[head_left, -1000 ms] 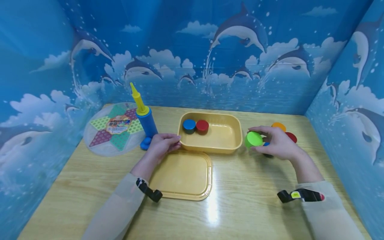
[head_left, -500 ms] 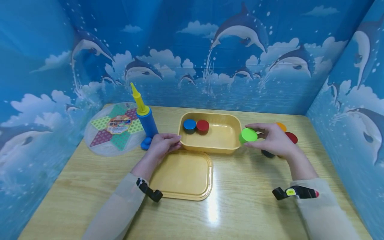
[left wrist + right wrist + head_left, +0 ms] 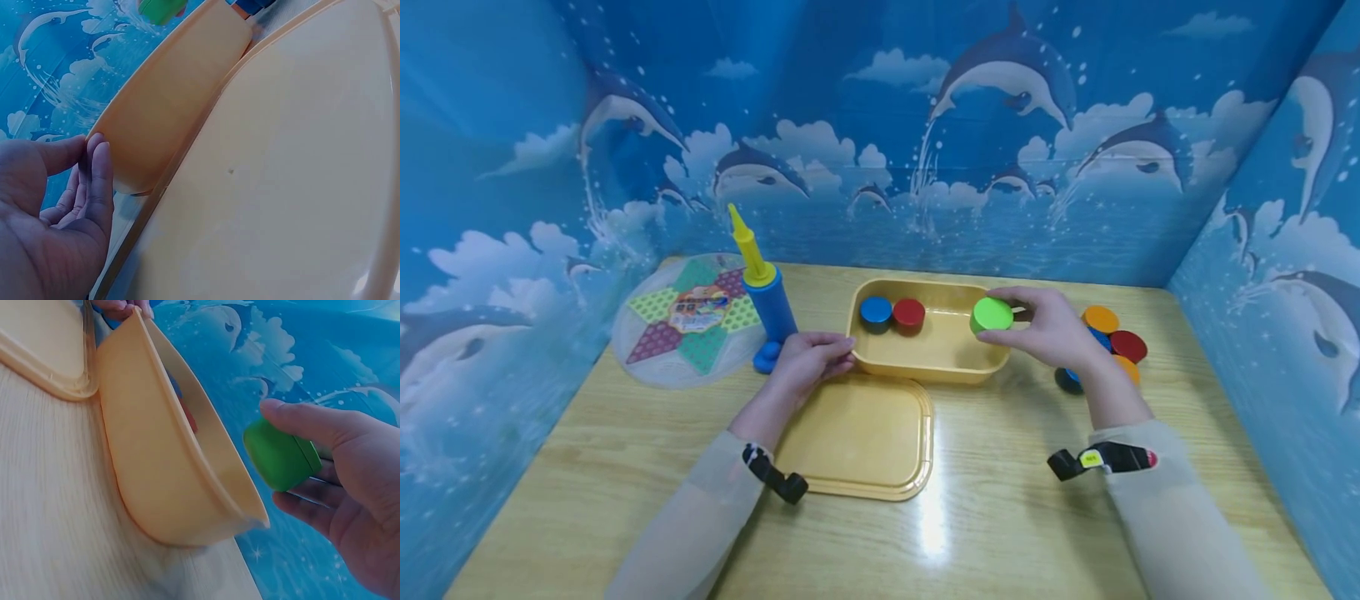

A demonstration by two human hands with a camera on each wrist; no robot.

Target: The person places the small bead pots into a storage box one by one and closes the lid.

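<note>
My right hand (image 3: 1043,327) pinches a short, round green tub (image 3: 992,316) between thumb and fingers. It holds the tub over the right end of a yellow rectangular box (image 3: 947,367). In the right wrist view a seam runs around the green tub (image 3: 275,453), which is apart from the rim. Inside the box's left half sit a blue tub (image 3: 876,312) and a red tub (image 3: 909,314), side by side. At the box's left corner my left hand (image 3: 808,360) pinches the rim; the left wrist view shows thumb and fingertips on that edge (image 3: 94,134).
A yellow lid (image 3: 857,437) lies in front of the box. Several blue, red and orange tubs (image 3: 1101,318) cluster to the right, partly behind the right wrist. On the left stand a blue-and-yellow hand pump (image 3: 769,304) and a round Chinese checkers board (image 3: 688,321).
My right hand has carried the green tub leftward, from beside the box to over its right end. More of the tubs on the right now show. The left hand stays at the rim.
</note>
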